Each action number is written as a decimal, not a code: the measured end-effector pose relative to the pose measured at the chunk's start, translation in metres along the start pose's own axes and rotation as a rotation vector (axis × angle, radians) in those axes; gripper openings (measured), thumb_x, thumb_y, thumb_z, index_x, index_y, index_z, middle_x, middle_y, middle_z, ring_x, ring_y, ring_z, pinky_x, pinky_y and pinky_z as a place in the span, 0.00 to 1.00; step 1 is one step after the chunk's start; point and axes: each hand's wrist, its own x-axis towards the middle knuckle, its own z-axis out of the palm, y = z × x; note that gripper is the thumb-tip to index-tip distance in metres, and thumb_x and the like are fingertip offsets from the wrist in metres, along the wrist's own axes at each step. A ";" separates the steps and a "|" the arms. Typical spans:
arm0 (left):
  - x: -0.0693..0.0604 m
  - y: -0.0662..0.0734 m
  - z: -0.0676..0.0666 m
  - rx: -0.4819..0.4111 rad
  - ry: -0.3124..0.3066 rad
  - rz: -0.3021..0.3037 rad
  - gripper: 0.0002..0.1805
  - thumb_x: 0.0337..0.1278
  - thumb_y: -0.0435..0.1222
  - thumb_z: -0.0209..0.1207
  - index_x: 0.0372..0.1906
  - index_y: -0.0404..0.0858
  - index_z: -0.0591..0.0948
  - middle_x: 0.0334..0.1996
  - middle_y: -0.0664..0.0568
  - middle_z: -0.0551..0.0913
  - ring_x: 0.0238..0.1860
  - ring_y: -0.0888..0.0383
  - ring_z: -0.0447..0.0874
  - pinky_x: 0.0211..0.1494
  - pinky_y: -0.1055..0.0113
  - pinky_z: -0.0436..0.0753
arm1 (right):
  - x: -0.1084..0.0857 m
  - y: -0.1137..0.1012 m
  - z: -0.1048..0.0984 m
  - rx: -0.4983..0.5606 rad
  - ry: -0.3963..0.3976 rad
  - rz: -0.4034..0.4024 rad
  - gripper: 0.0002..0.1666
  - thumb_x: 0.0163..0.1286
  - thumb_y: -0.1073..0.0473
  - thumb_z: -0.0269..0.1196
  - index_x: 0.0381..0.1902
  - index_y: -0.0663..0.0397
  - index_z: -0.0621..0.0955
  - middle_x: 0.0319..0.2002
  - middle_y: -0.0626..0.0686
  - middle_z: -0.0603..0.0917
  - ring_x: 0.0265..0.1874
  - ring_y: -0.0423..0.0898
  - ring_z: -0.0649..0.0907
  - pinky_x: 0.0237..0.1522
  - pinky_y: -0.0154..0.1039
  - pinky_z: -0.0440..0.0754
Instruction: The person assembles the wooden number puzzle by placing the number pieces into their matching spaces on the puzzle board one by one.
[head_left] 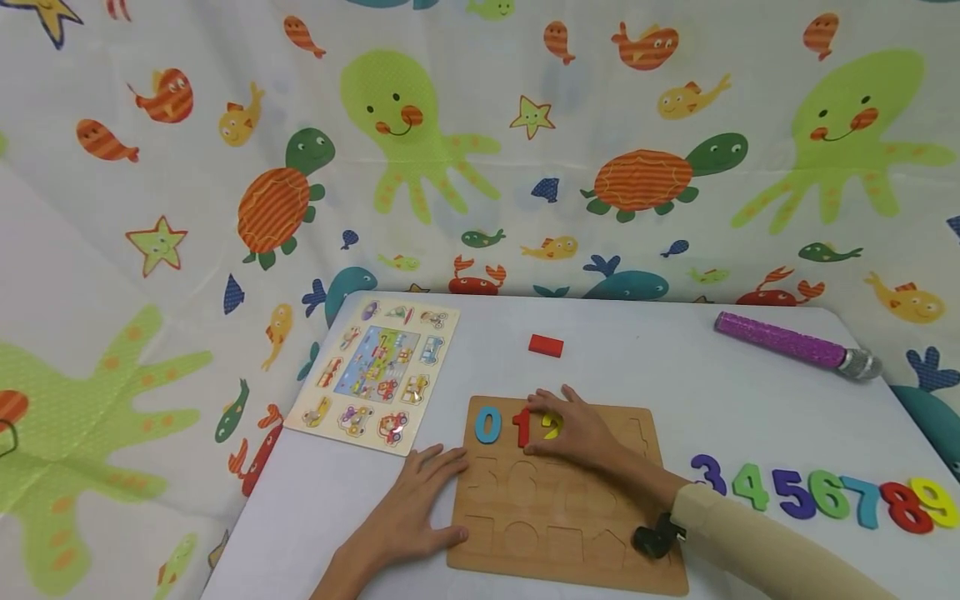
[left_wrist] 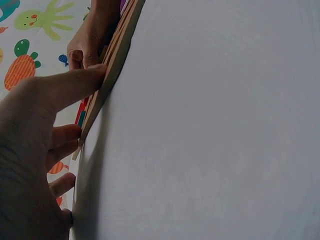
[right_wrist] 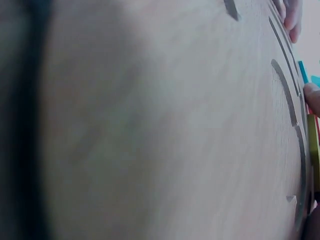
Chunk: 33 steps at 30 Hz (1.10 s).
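Note:
A wooden board (head_left: 525, 554) lies on the white table, with a blue 0 (head_left: 487, 425), a red 1 (head_left: 521, 427) and a yellow 2 (head_left: 552, 426) along its top row. My left hand (head_left: 405, 517) rests at the board's left edge, fingers spread; in the left wrist view its thumb (left_wrist: 82, 85) touches the edge. Over the top row, my right hand (head_left: 577, 429) has its thumb and a fingertip near the bottom and top of the 1, its palm partly over the 2. In the right wrist view a yellow piece (right_wrist: 314, 150) shows just below a fingertip.
Colourful numbers 3 to 9, such as a purple 5 (head_left: 793, 494), line the table right of the board. A picture puzzle (head_left: 420, 425) lies at the left, a red block (head_left: 546, 346) behind the board, and a purple microphone (head_left: 780, 337) at the back right.

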 end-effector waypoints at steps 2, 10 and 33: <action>0.001 0.000 0.000 -0.001 -0.001 0.004 0.46 0.47 0.64 0.64 0.72 0.49 0.68 0.75 0.61 0.59 0.75 0.52 0.49 0.75 0.43 0.45 | -0.001 0.001 -0.001 -0.004 0.002 0.006 0.42 0.51 0.31 0.73 0.62 0.40 0.80 0.67 0.50 0.74 0.71 0.66 0.60 0.65 0.69 0.61; 0.005 0.001 0.000 0.008 0.003 0.028 0.46 0.47 0.64 0.64 0.72 0.49 0.69 0.74 0.61 0.60 0.75 0.53 0.49 0.75 0.43 0.45 | -0.005 0.004 -0.002 -0.017 0.016 0.009 0.43 0.51 0.31 0.72 0.63 0.41 0.80 0.68 0.51 0.73 0.70 0.68 0.60 0.63 0.70 0.63; 0.002 -0.001 0.004 0.022 0.083 0.088 0.47 0.45 0.64 0.65 0.70 0.45 0.71 0.72 0.57 0.65 0.73 0.46 0.55 0.72 0.38 0.52 | -0.150 0.092 -0.145 -0.189 -0.027 0.106 0.46 0.50 0.33 0.74 0.63 0.48 0.78 0.63 0.64 0.76 0.58 0.70 0.75 0.51 0.73 0.73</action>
